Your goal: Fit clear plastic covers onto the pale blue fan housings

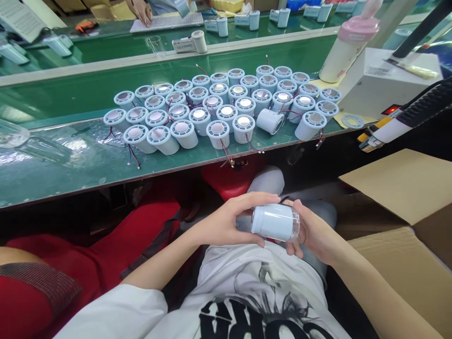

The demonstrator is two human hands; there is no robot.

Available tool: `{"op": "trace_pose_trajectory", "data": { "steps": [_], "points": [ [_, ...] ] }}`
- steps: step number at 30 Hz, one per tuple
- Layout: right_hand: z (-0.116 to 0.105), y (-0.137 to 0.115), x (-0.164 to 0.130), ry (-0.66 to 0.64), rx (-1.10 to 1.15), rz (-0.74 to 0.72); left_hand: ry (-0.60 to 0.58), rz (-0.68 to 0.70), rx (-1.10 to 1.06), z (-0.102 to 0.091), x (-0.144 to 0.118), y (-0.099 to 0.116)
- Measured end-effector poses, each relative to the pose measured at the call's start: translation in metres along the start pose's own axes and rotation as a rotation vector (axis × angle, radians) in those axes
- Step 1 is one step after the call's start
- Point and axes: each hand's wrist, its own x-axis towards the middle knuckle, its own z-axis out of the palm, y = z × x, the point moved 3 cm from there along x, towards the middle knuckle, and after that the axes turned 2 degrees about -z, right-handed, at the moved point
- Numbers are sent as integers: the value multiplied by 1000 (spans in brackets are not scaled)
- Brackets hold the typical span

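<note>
Both hands held one white cylinder over the lap, below the bench edge.

The cylinder (275,222) lay on its side, long axis roughly level and running left to right, its clear-sleeved end toward the right hand (314,233) and its pale capped end toward the left hand (229,221). Left fingers were curled together over the top with the thumb beneath; right fingers cupped the far end, loosely closed, tips partly hidden. Judged risk: the smooth sleeve could slip through so light a grip and drop to the floor between the knees. On the bench (88,165) stood a crowd of like units (219,106), wires (226,153) trailing over the edge; a snagged lead could drag one off. A box (406,188) sat open at right.
</note>
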Motion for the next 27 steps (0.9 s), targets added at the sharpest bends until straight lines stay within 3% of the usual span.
{"op": "trace_pose_trajectory", "data": {
  "steps": [8, 11, 13, 16, 18, 20, 23, 27],
  "points": [
    [6, 2, -2, -85, 58, 264, 2, 47, 48, 0, 1, 5],
    [5, 3, -2, -116, -12, 232, 42, 11, 65, 2, 0, 9],
    [-1, 3, -1, -25, -153, 57, 82, -67, 46, 4, -1, 12],
    [-13, -6, -6, 231, -544, -468, 114, -190, -21, 6, -2, 16],
    [-12, -10, -13, 176, -803, -809, 123, -231, -80, 7, -2, 17],
    [-8, -11, -18, 15, -950, -977, 114, -249, -129, 7, -2, 18],
    [-10, -13, -20, -22, -875, -887, 66, -256, -155, 6, -1, 16],
    [-16, -8, -17, -8, -476, -605, 27, -240, -103, 0, 0, 12]
  ]
}}
